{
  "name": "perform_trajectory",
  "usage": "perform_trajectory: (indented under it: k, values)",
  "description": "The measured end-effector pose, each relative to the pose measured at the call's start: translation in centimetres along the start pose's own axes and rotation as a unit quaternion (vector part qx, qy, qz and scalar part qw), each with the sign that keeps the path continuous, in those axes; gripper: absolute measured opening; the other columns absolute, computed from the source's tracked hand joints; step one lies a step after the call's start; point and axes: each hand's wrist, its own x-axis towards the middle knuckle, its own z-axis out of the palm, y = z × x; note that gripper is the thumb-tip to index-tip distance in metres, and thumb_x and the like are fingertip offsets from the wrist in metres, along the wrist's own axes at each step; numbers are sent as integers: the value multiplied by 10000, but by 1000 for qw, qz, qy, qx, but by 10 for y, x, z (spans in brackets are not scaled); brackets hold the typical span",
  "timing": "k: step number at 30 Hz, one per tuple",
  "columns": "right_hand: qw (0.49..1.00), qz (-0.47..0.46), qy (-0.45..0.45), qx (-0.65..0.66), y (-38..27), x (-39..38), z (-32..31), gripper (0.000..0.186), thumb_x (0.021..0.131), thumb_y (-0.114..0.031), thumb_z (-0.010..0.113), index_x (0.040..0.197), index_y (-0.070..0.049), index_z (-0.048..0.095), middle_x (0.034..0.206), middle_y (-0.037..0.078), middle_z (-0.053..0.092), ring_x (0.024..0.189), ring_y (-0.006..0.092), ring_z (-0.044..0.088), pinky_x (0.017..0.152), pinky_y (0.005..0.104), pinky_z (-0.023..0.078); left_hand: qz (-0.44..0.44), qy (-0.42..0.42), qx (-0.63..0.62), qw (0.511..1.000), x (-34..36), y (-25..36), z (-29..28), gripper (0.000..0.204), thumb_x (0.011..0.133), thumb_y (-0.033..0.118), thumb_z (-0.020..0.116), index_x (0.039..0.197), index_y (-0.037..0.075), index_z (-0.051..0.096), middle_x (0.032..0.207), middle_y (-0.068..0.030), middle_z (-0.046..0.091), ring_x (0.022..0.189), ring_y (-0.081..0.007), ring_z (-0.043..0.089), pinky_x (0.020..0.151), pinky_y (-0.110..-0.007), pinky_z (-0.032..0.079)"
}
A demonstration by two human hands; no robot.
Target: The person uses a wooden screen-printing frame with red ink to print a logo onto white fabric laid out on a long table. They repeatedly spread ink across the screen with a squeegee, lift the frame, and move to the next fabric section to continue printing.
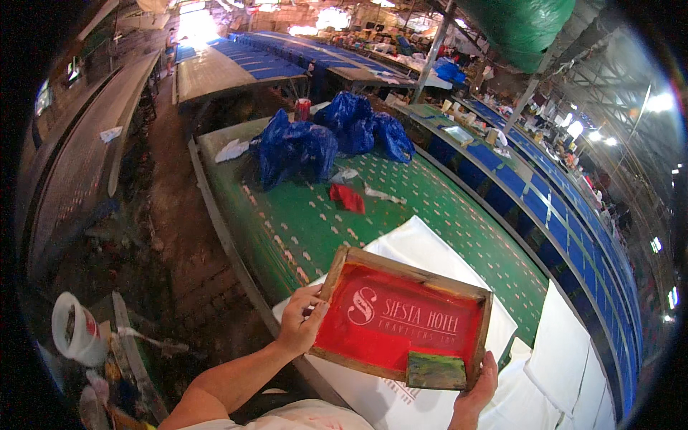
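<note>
A wooden-framed printing screen (401, 294) with red mesh and pale lettering is held tilted above the near end of the green table (279, 215). My left hand (302, 320) is closed around its left side. My right hand (482, 385) grips the lower right corner. Inside the frame, at that corner, lies a flat green, paint-stained block (436, 370), perhaps a squeegee. White cloth (416, 240) is spread under the screen, and a faint print shows on it just below the frame.
Blue plastic bags (294, 147) stand at the table's far end, near a red container (302, 109) and a red rag (347, 198). More white cloths (562, 351) hang over the right edge. A white bucket (75, 330) is at lower left. Long blue-topped tables (530, 186) run along the right.
</note>
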Motion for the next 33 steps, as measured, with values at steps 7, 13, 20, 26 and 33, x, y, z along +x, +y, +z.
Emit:
perform_trajectory:
  k: [7, 13, 20, 26, 33]
  values:
    - [996, -17, -76, 41, 44, 10, 179, 724, 1102, -392, 621, 1593, 131, 527, 1514, 250, 676, 1322, 349, 722, 1143, 485, 600, -11, 53, -87, 995, 93, -53, -132, 170, 1129, 114, 655, 1103, 6, 783, 1491, -212, 667, 1331, -298, 684, 1118, -431, 540]
    - [992, 29, -104, 63, 106, -9, 364, 728, 1120, -381, 601, 1631, 124, 482, 1655, 257, 553, 1473, 373, 611, 1228, 525, 531, 25, 119, 82, 989, 170, -62, -298, 166, 1085, 103, 664, 1041, 13, 795, 1395, -246, 715, 1262, -341, 706, 1117, -485, 534]
    - [953, 0, -291, 82, 171, 18, 596, 663, 1137, -376, 551, 1591, 108, 554, 1562, 208, 636, 1462, 351, 607, 1255, 521, 482, 27, 256, 144, 955, 234, -65, -473, 61, 1023, 84, 763, 1033, 27, 784, 1398, -215, 714, 1228, -305, 718, 1011, -417, 583]
    - [918, 56, -372, 125, 197, 15, 781, 651, 1096, -365, 590, 1569, 83, 601, 1539, 202, 679, 1451, 348, 640, 1264, 520, 481, 16, 347, 236, 908, 257, -90, -571, 198, 951, 11, 850, 1134, 31, 779, 1424, -170, 691, 1149, -217, 743, 946, -346, 609]
    - [881, 146, -407, 191, 267, 9, 992, 665, 1036, -320, 680, 1558, 85, 614, 1525, 213, 710, 1390, 364, 696, 1227, 514, 530, -151, 402, 186, 884, 345, -127, -696, 560, 900, -33, 876, 1442, -54, 735, 1304, -127, 780, 1182, -179, 742, 1061, -369, 606]
